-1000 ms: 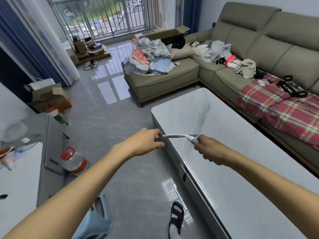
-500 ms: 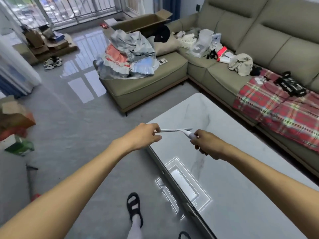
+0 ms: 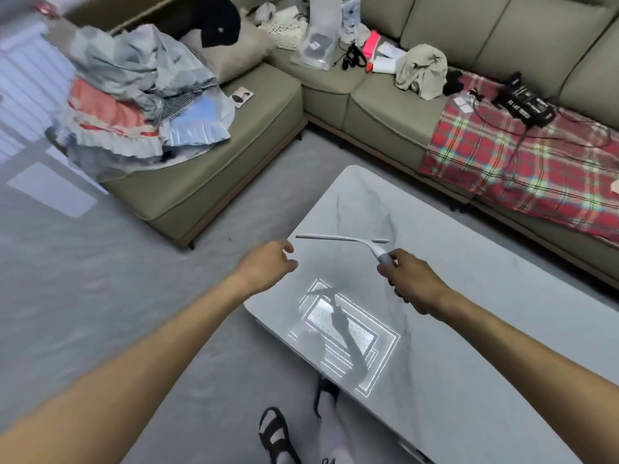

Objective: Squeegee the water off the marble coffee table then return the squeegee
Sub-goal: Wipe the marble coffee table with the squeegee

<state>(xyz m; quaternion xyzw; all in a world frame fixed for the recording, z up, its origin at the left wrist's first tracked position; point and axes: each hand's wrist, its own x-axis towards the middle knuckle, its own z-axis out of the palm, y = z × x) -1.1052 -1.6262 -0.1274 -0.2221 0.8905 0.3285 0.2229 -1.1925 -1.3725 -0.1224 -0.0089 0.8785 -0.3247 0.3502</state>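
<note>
Noting left hand [image 3: 268, 262] just released the squeegee [image 3: 345, 240] blade, now open; right hand [image 3: 412, 283] alone grips its handle over the bench [image 3: 469, 329], so I judge wiping comes next.

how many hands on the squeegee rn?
1. The right hand grips the squeegee by its handle, over the marble coffee table. The left hand sits just off the blade's left tip, fingers loosely curled, not touching it.

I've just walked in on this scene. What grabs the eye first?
Two bare arms reach out over a glossy marble coffee table, the right hand gripping a white squeegee above it. Behind, a red plaid blanket brightens the cluttered sofa, and a heap of clothes sits at left.
</note>
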